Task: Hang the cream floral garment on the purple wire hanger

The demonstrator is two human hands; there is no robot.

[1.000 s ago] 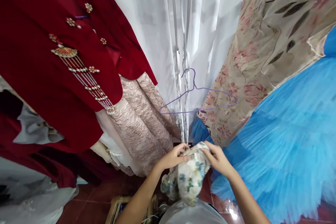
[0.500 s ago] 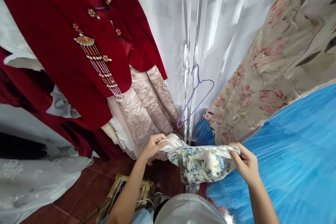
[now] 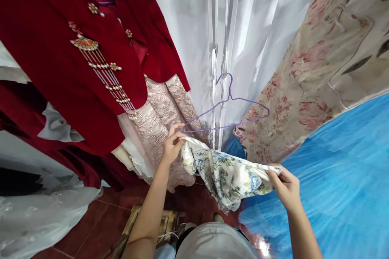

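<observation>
Much blue tulle (image 3: pixel 340 178) spreads behind the right hand (image 3: pixel 286 187).

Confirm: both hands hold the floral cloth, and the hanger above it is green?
Not green: the head view shows the hanger is purple. The left hand and right hand do hold the floral cloth, with the hanger above it.

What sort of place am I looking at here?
Probably a dress shop or costume storeroom, though a private wardrobe is possible. Showing it: a dark red, velvet-like jacket with beaded ornaments, a bright blue, gauzy full skirt, and a thin purple clothes hanger before white drapery.
</observation>
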